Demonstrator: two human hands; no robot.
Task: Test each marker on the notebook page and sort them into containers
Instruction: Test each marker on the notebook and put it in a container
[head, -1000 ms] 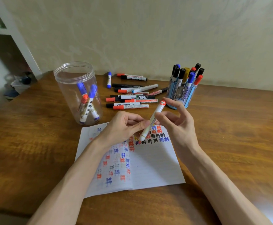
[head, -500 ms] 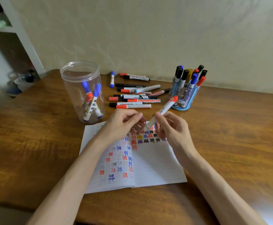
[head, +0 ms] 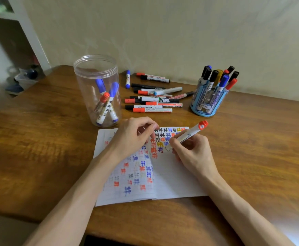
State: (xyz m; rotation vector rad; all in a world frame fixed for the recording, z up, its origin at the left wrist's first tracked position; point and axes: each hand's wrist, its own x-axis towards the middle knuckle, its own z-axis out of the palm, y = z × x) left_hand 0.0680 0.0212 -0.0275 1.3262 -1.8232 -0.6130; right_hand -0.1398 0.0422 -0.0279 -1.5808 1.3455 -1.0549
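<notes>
An open notebook (head: 177,178) lies on the wooden table, its pages covered with red, blue, black and yellow test marks. My right hand (head: 193,153) grips a white marker (head: 191,133) with a red end, tip down on the right page beside the marks. My left hand (head: 131,137) rests on the left page with fingers curled and thumb pinched to forefinger, apparently on the marker's cap, which is mostly hidden. A clear plastic jar (head: 92,71) at the left holds three markers. A blue pen holder (head: 205,107) at the right holds several markers upright.
Several loose markers (head: 154,103) lie in a heap between the jar and the blue holder, near the wall. A white shelf unit (head: 29,32) stands beyond the table's left end. The table's front edge runs just below the notebook.
My left hand pulled away from the marker's tip end with its pinch kept. My right hand turned the marker tip down and lowered it onto the right page.
</notes>
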